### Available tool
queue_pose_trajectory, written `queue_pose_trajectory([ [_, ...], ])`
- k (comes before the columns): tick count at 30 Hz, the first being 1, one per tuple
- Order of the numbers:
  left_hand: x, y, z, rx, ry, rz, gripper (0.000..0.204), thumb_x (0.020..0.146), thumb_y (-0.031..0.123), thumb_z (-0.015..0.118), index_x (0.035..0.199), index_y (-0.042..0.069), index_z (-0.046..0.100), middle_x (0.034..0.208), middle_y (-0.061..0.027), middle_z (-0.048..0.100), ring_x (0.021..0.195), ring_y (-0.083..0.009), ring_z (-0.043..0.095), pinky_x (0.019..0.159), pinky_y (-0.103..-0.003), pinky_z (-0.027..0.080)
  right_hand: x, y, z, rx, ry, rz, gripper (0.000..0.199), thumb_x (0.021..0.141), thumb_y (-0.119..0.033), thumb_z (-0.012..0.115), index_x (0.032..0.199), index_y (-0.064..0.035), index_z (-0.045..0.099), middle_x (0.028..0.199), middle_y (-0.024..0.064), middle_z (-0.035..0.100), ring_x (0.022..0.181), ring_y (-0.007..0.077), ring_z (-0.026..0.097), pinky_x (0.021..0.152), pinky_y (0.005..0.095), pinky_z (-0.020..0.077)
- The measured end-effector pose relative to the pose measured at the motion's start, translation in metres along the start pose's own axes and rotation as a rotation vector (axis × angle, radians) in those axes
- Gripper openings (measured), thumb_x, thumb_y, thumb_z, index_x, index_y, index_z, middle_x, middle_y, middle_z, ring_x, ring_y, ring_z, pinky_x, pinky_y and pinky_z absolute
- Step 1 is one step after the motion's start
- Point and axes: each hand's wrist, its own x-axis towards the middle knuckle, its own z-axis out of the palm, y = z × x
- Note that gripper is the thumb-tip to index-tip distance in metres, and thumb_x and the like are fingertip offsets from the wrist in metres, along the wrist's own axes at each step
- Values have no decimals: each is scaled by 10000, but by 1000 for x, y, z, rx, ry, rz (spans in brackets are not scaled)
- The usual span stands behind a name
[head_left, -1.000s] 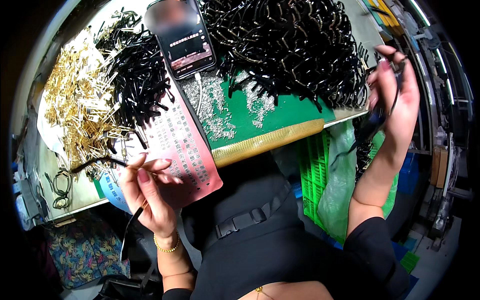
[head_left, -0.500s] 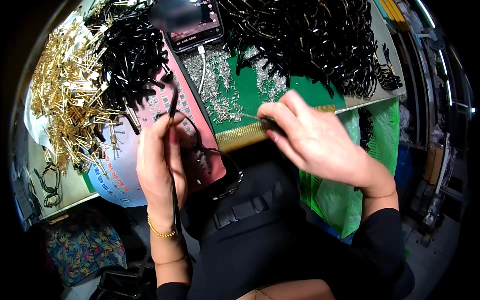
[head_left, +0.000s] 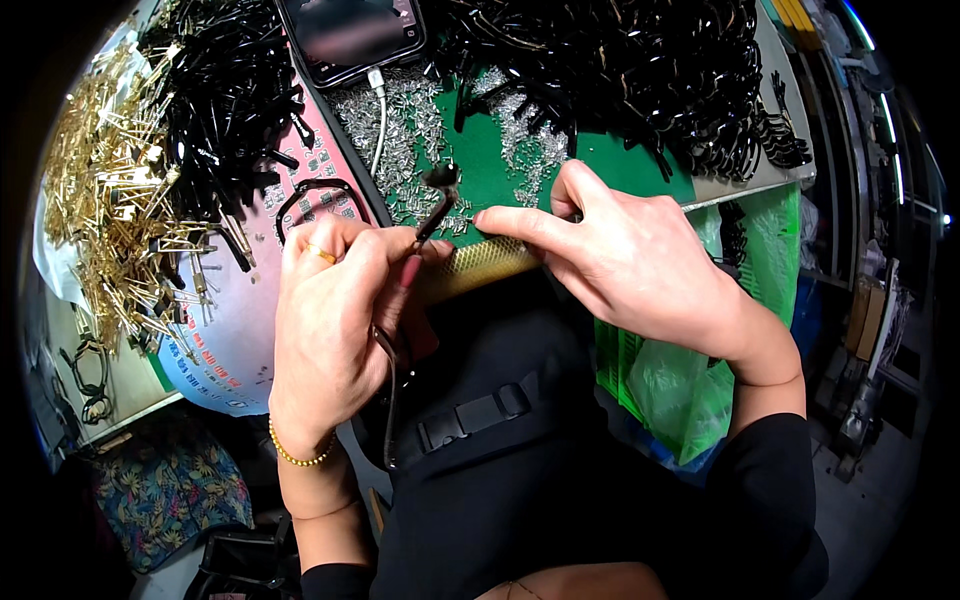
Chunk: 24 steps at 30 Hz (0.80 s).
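My left hand (head_left: pixel 335 300) is closed in a pinch on a black eyeglass frame (head_left: pixel 435 222). One dark arm of it points up and away past my fingertips. A thin curved part hangs below the hand, and a black loop shows behind the knuckles. Close by, my right hand (head_left: pixel 630 255) stretches its index finger down to small silver screw-like pieces (head_left: pixel 455 218) at the near edge of the green mat (head_left: pixel 480 185). Its other fingers curl under, and what they hold, if anything, is hidden.
Gold metal pieces (head_left: pixel 110 200) and black eyeglass arms (head_left: pixel 215 110) heap at the left. A phone (head_left: pixel 350 45) with a white cable (head_left: pixel 380 115) lies at the back. Black frame parts (head_left: pixel 620 80) pile at the right. A green basket (head_left: pixel 615 375) stands below the table edge.
My left hand has moved right and turned, bringing the eyeglass frame toward the silver pieces. My right index finger has straightened onto them; the thin metal tool seen there earlier no longer shows.
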Motion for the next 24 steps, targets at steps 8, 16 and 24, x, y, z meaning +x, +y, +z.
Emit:
queue_pose_trajectory([
  [8,6,3,-2,-128,58,-71,205,1041,93,486,1131,80,671,611,64,666,746,-193,535,911,-364,355,2,0,-4,-39,-91,-22,473,879,-106,638,1337,-222,610,921,137,535,700,255,668,506,354,505],
  [16,-15,-17,0,-447,720,-253,214,1078,128,486,1163,-45,581,1104,-151,668,832,-120,634,742,-254,542,3,-1,1,-24,-41,4,469,892,-87,649,1323,-271,619,868,64,502,618,227,585,519,360,496],
  [24,3,-28,-9,-603,622,-435,244,1054,99,540,1258,-25,591,1076,-107,687,763,-102,670,651,-222,566,5,-2,1,-78,-60,-15,514,898,-84,639,1368,-286,594,870,75,497,624,234,594,517,370,497],
])
